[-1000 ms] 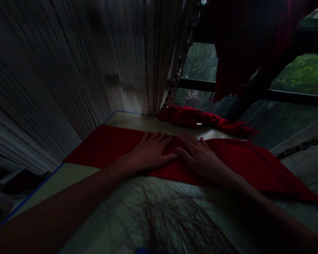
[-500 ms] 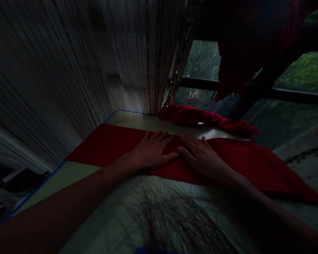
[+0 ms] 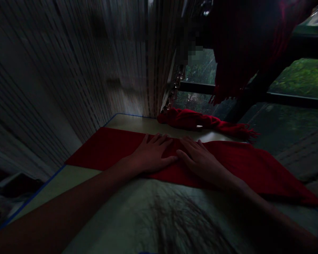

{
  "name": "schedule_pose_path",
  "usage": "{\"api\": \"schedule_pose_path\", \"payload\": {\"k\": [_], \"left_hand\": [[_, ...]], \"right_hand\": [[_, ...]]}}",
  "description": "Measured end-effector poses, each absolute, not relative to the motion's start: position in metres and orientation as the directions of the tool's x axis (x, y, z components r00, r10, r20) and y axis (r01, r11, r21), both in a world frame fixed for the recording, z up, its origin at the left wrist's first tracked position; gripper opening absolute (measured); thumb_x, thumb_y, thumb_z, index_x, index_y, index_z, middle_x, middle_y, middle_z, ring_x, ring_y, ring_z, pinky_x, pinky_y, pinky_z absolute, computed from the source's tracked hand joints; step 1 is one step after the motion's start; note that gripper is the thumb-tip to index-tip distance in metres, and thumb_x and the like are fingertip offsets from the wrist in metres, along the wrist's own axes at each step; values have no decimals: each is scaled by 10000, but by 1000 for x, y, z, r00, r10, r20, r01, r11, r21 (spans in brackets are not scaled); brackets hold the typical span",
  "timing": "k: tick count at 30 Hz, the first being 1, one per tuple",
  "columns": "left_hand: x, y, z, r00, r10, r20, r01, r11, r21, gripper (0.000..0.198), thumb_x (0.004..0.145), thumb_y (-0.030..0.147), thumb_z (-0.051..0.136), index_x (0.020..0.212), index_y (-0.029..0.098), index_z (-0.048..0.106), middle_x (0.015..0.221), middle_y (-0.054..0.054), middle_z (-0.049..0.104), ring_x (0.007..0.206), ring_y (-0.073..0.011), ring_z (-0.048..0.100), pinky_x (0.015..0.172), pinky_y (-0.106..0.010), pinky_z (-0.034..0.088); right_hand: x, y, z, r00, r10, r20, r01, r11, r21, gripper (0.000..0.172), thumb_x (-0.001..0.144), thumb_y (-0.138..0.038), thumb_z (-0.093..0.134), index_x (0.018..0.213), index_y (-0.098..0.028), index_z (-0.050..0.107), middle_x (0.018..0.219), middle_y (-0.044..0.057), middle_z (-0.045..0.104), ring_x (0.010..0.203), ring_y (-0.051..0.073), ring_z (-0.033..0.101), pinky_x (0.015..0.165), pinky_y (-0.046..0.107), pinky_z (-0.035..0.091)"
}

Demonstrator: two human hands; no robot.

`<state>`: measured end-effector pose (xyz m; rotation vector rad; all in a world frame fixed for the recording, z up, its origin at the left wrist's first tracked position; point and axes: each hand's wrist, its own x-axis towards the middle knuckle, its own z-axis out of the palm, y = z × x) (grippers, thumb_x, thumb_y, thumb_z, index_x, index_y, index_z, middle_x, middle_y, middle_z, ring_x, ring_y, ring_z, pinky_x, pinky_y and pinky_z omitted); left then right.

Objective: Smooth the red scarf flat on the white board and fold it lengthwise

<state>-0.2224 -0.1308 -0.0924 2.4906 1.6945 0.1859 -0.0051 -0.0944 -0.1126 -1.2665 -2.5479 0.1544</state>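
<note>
A long red cloth (image 3: 100,146), perhaps a scarf, lies folded into a flat band across the pale table (image 3: 76,187). My left hand (image 3: 152,155) rests flat on its middle with the fingers spread. Close beside it, my right hand (image 3: 198,158) also lies on the cloth, palm down, fingers stretched out. The two thumbs almost meet. Left of my hands the cloth is smooth; on the right it has slight waves and tapers toward the table's right edge. Neither hand grips anything.
A second red scarf (image 3: 206,121) with a fringed end lies bunched along the table's far edge. Dark red fringed fabric (image 3: 233,53) hangs before the window (image 3: 201,70). A string curtain (image 3: 127,63) hangs at the left and back. Strands of hair (image 3: 180,222) cross the near foreground.
The view has tilted slightly, so everything sits a little lower. My hands stay almost in the same place on the cloth; the right fingers are slightly closer together.
</note>
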Motion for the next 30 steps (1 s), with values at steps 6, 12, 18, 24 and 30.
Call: {"api": "schedule_pose_path", "payload": {"k": [6, 12, 18, 24, 30], "left_hand": [[-222, -131, -91, 366, 931, 22, 914, -363, 183, 837, 1016, 756, 308, 1669, 234, 253, 1744, -72, 205, 1612, -324, 171, 1283, -618, 122], [-223, -130, -91, 367, 930, 23, 912, -365, 184, 841, 1012, 763, 312, 1670, 244, 248, 1744, -74, 205, 1613, -318, 173, 1286, -612, 112], [-222, -130, -92, 370, 929, 23, 914, -369, 170, 841, 1014, 766, 292, 1669, 239, 255, 1743, -76, 207, 1611, -323, 177, 1280, -622, 127], [-222, -130, -91, 369, 929, 34, 915, -370, 161, 833, 1019, 754, 310, 1665, 231, 267, 1738, -77, 226, 1609, -326, 180, 1277, -625, 143], [-223, -130, -93, 367, 930, 34, 914, -367, 173, 839, 1015, 758, 309, 1667, 233, 259, 1738, -76, 227, 1610, -325, 177, 1279, -631, 128]], "right_hand": [[-5, -95, -113, -573, 793, 206, 752, 609, -251, 734, 1056, -591, 303, 1599, -110, 411, 1675, 172, 400, 1586, 289, 298, 1310, 572, 168], [-6, -95, -111, -580, 789, 202, 742, 614, -267, 723, 1061, -569, 316, 1582, -81, 427, 1645, 203, 441, 1570, 295, 336, 1306, 566, 186], [-6, -95, -115, -575, 776, 260, 745, 627, -227, 709, 1055, -572, 341, 1608, -130, 387, 1661, 186, 418, 1575, 299, 322, 1298, 600, 190], [-6, -94, -115, -568, 770, 291, 743, 632, -222, 756, 1050, -615, 326, 1623, -123, 355, 1688, 188, 366, 1598, 293, 254, 1303, 593, 177], [-6, -92, -120, -605, 755, 252, 722, 654, -225, 696, 1066, -592, 284, 1580, -153, 451, 1626, 175, 482, 1557, 292, 364, 1281, 578, 271]]}}
